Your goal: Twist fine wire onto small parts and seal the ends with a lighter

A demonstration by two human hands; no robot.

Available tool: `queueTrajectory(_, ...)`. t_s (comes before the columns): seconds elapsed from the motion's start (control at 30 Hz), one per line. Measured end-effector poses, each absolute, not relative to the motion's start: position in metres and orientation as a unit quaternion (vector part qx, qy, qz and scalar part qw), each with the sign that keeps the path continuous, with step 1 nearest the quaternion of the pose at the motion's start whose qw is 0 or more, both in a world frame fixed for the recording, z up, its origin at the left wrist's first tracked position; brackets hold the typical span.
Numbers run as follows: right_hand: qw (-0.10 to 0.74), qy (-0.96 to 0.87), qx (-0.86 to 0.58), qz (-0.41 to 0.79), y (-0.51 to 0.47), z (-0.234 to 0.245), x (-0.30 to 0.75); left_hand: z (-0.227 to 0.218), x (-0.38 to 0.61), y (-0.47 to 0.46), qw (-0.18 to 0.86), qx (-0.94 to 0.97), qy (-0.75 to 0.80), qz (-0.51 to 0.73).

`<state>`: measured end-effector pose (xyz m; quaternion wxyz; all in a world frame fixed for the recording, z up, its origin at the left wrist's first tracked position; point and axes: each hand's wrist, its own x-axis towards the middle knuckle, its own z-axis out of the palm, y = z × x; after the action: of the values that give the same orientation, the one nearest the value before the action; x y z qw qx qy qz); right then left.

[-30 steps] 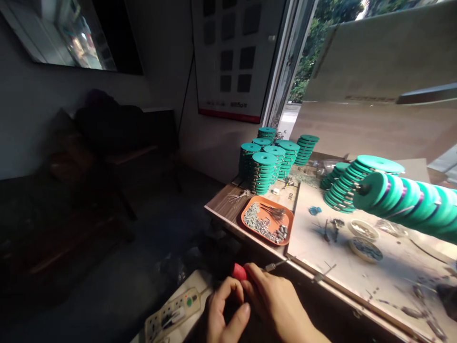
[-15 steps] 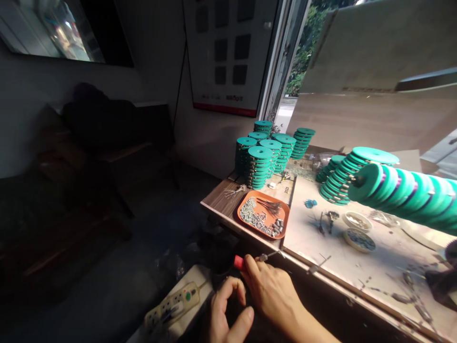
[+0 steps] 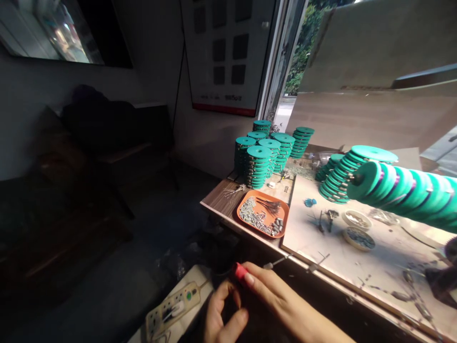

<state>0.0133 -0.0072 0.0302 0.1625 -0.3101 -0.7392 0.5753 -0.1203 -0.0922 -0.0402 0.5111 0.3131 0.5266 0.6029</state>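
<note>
Pinching a red piece [image 3: 240, 272] with my right hand [image 3: 268, 289], I have it just off the edge of the table [image 3: 221, 197], near the orange tray [image 3: 284, 216]. My left hand [image 3: 222, 312] curls beside it, fingers bent; whether they grasp anything, I cannot tell.

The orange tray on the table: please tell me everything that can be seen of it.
The orange tray is shallow, with rounded corners and a raised rim; it looks like plastic. It lies flat near the front edge of the wood-patterned table, close beside the pale board. Small pale pieces cover its left side, thin dark strands its upper right, and grey metal-looking pieces its lower right corner. Neither the left hand nor the right hand touches it.
</note>
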Motion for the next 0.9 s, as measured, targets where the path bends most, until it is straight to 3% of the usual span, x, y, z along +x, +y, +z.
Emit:
queueTrajectory(0.23,0.111,-0.900,-0.365,0.212,-0.005,-0.001,-0.008,-0.041,-0.119,-0.086,0.478,0.360,0.535,0.596)
queueTrajectory(0.67,0.113,-0.922,-0.366,0.060,0.004,-0.029,-0.014,-0.038,-0.114,-0.083,0.387,0.438,0.585,0.562)
queueTrajectory(0.77,0.132,-0.920,-0.364,0.052,0.003,-0.026,-0.006,-0.032,-0.116,-0.080,0.450,0.390,0.555,0.581)
queueTrajectory(0.9,0.179,-0.932,-0.314,0.008,-0.012,-0.016,0.024,-0.020,-0.126,-0.067,0.631,0.209,0.488,0.565)
